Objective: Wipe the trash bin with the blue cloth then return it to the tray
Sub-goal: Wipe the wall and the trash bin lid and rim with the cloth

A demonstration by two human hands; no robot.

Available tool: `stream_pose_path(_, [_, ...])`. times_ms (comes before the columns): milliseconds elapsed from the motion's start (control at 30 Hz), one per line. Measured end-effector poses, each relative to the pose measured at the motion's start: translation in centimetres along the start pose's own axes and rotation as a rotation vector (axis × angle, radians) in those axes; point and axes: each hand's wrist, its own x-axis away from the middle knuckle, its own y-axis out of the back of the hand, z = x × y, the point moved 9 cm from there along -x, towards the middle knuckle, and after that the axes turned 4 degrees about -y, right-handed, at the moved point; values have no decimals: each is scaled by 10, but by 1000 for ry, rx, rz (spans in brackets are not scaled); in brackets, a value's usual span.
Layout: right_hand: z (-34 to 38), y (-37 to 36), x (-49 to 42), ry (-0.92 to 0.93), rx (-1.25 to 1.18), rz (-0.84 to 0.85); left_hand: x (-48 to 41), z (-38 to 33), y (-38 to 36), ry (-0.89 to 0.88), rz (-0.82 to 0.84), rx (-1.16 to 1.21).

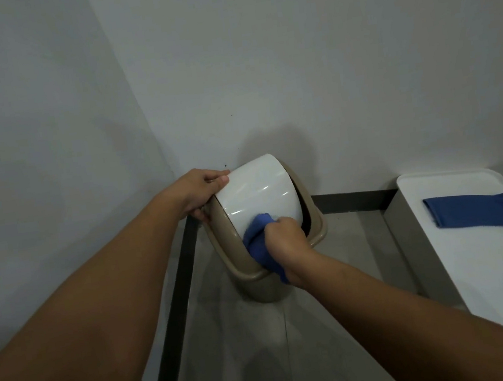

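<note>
A beige trash bin with a glossy white swing lid stands on the floor in the room's corner. My left hand grips the lid's upper left edge and the bin's rim. My right hand is closed on a bunched blue cloth, which presses against the lid's lower front and hangs down over the rim. A white tray lies to the right on a grey block, with a second, folded blue cloth on its far half.
White walls meet just behind the bin, with a dark skirting strip along their base. The grey floor stretches toward me between the left wall and the tray's block.
</note>
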Motion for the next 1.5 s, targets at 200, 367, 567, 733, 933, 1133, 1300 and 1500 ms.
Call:
stream_pose_path(200, [-24, -1, 2, -144, -417, 14, 0, -5, -2, -35, 4, -27])
stream_pose_path(367, [-36, -15, 1, -355, -628, 47, -1, -5, 2, -50, 3, -34])
stream_pose_path(567, [-38, -14, -6, -179, -797, 70, -3, -2, 4, -54, 2, -11])
stream_pose_path(733, [-44, -8, -5, -119, -950, 124, -7, -2, 0, -54, 18, 9])
stream_pose_path(933, [-10, 28, -8, 140, -951, 104, -9, 1, -3, -37, 31, 67])
stream_pose_path(1133, [41, 70, -12, 322, -798, 2, -13, 0, -10, -39, 48, 83])
stream_pose_path(1300, [57, 80, -9, 376, -684, -32, -19, 0, -17, -38, 37, 121])
stream_pose_path(1500, [112, 102, 47, 915, -280, -187, -17, -1, -16, -75, 31, 124])
